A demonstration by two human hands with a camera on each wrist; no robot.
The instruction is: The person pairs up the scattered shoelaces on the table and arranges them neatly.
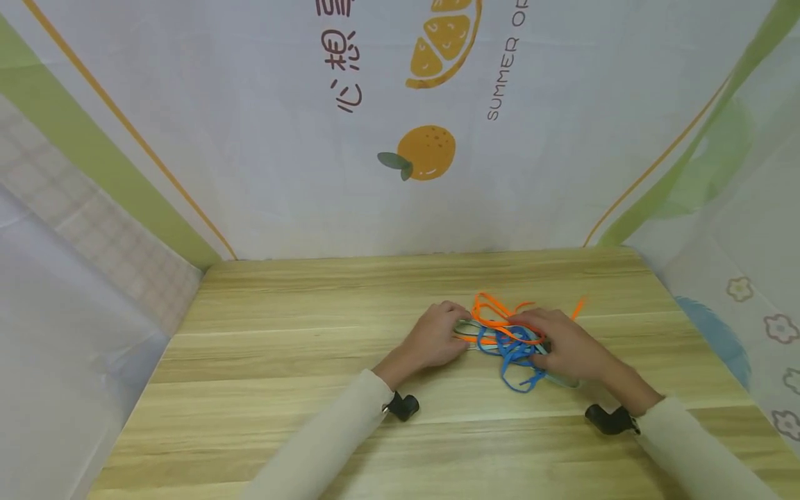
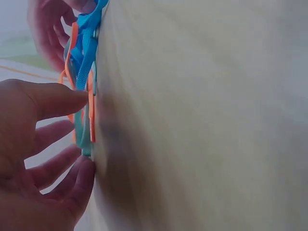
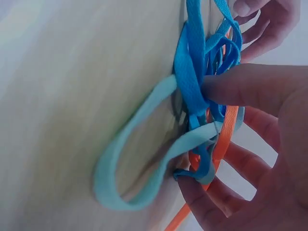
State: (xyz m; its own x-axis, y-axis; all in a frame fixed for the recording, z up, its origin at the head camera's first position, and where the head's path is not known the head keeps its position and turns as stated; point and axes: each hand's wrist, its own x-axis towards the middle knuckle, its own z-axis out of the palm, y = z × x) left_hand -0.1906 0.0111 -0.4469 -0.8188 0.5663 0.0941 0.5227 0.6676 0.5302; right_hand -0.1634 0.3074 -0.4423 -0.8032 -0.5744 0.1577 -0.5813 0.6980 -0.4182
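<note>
A tangled bunch of flat shoelaces (image 1: 514, 347) in blue, orange and pale green lies on the wooden table. At its left end, my left hand (image 1: 437, 335) curves its thumb and fingers around the pale green and orange loops (image 2: 85, 125). My right hand (image 1: 562, 344) grips the other end, its thumb against the blue laces (image 3: 192, 72) and its fingers behind an orange lace (image 3: 226, 134). From the right hand's side a pale green loop (image 3: 108, 178) sticks out over the table. Part of the bunch is hidden behind the right fingers.
The wooden table (image 1: 281, 389) ends at a hanging white cloth (image 1: 300, 187) printed with oranges. More cloth hangs at the left and right sides. A black wrist camera (image 1: 403, 406) sits at the left cuff, another camera (image 1: 609, 419) at the right.
</note>
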